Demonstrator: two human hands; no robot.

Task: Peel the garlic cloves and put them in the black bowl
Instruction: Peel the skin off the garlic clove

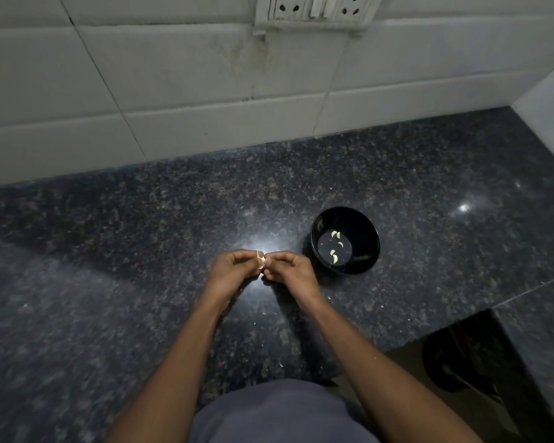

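A small garlic clove (261,259) with pale papery skin sits between my two hands above the dark granite counter (141,251). My left hand (229,270) pinches it from the left and my right hand (290,270) pinches it from the right, fingers curled around it. Most of the clove is hidden by my fingertips. The black bowl (367,230) stands just to the right of my right hand, with several peeled whitish cloves (335,246) lying on its bottom.
A white tiled wall (189,75) with a socket plate (314,11) rises behind the counter. Tiny skin flakes (264,313) dot the counter near my wrists. The counter's edge steps down at the lower right, where a dark round object (445,359) lies below.
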